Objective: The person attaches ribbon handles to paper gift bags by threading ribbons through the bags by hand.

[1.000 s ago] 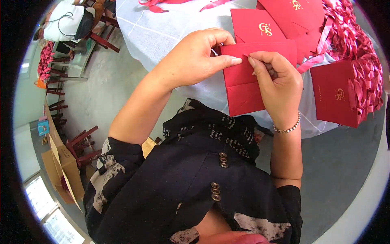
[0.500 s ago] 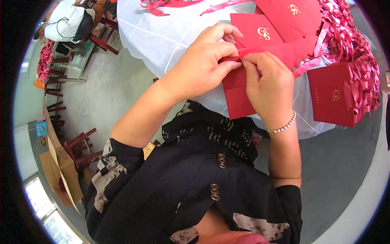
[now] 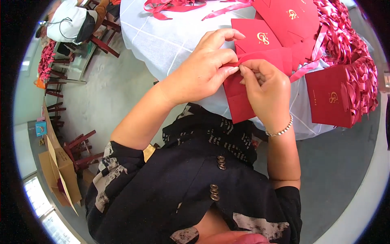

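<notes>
A flat red paper bag lies over the near edge of the table, under both hands. My left hand pinches its upper fold between thumb and forefinger, other fingers curled above. Right beside that thumb, my right hand has thumb and forefinger pressed together; whatever is between them is too small to make out. Just beyond lies another red bag with a gold emblem, and more flat red bags overlap behind it. A pink ribbon trails out to the right of my right hand.
A stack of red bags with ribbon handles stands at the right, below a heap of glossy ribbon loops. Loose ribbons lie on the white tablecloth. Leftward are wooden stools, an open carton and a seated person.
My right hand has drawn its fingertips slightly down and curled them more. The left hand keeps its pinch at the fold. The whole view has shifted slightly.
</notes>
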Action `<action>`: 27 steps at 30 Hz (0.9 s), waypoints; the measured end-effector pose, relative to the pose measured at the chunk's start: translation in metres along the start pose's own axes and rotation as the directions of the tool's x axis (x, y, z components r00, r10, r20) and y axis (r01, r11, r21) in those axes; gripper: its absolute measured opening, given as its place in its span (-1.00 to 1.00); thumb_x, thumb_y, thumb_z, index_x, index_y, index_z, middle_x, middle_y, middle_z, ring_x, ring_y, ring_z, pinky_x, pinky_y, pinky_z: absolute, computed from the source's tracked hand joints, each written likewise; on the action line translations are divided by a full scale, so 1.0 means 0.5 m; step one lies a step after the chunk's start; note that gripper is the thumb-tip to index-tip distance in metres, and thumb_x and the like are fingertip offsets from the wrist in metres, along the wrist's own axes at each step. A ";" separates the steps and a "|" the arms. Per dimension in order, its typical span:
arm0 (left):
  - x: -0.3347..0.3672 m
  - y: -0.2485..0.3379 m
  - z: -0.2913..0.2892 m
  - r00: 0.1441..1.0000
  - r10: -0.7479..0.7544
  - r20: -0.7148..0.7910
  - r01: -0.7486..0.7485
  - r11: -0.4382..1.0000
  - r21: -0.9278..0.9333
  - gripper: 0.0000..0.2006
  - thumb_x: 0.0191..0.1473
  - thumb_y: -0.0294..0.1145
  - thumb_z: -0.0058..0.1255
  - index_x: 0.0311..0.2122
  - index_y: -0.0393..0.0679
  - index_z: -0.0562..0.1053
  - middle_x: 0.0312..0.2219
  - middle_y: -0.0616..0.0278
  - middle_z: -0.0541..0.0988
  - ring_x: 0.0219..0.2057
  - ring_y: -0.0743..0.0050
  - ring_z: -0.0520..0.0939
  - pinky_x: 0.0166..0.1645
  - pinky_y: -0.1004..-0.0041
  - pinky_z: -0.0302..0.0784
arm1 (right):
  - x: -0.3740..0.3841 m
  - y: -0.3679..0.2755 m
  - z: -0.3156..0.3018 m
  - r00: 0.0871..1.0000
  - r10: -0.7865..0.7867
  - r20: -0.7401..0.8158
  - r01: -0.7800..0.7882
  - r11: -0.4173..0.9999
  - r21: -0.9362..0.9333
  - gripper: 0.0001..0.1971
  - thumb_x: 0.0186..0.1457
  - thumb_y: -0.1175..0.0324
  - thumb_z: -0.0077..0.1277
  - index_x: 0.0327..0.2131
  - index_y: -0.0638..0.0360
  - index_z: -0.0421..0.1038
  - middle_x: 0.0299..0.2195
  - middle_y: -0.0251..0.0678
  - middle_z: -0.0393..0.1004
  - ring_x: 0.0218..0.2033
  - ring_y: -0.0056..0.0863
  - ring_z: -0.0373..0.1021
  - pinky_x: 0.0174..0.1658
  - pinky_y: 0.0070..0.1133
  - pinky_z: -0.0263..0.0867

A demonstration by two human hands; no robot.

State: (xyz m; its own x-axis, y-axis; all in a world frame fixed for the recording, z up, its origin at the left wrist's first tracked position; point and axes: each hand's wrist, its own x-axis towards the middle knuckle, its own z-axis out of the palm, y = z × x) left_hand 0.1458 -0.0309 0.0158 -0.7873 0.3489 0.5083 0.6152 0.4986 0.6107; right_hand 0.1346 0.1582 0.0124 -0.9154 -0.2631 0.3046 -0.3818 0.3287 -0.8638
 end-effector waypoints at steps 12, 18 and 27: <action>0.023 0.031 -0.016 0.997 0.080 0.004 -0.080 0.994 0.069 -0.82 -0.10 -0.53 0.24 -0.34 -0.18 0.49 0.18 0.03 0.38 0.20 -0.07 0.33 0.27 0.15 0.21 | 0.059 -0.028 -0.089 0.815 -0.512 0.272 0.579 0.744 -0.334 -0.68 -0.13 0.49 0.26 -0.22 0.17 0.49 -0.25 -0.25 0.51 -0.14 -0.18 0.40 -0.06 -0.38 0.36; 0.021 0.047 -0.018 0.996 0.091 -0.003 -0.089 0.986 0.138 -0.82 -0.14 -0.56 0.24 -0.36 -0.20 0.50 0.19 0.02 0.37 0.21 -0.11 0.32 0.27 0.12 0.22 | 0.066 -0.021 -0.118 0.788 -0.474 0.393 0.594 0.751 -0.287 -0.71 -0.11 0.41 0.27 -0.25 0.18 0.49 -0.32 -0.21 0.49 -0.25 -0.16 0.39 -0.14 -0.34 0.34; 0.013 0.050 0.012 0.995 0.103 -0.010 -0.102 0.993 0.065 -0.80 -0.19 -0.60 0.23 -0.37 -0.23 0.50 0.21 0.00 0.36 0.20 -0.14 0.32 0.28 0.09 0.22 | 0.064 -0.027 -0.117 0.783 -0.465 0.413 0.584 0.778 -0.232 -0.81 -0.08 0.40 0.26 -0.38 0.17 0.48 -0.49 -0.25 0.49 -0.37 -0.20 0.41 -0.19 -0.35 0.33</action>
State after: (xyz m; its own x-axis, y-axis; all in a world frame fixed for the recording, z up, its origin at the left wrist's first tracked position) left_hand 0.1556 -0.0116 0.0309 -0.7196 0.3905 0.5741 0.6882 0.5108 0.5152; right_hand 0.1032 0.1986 0.0574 -0.4868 -0.7334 0.4745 -0.8613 0.3126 -0.4005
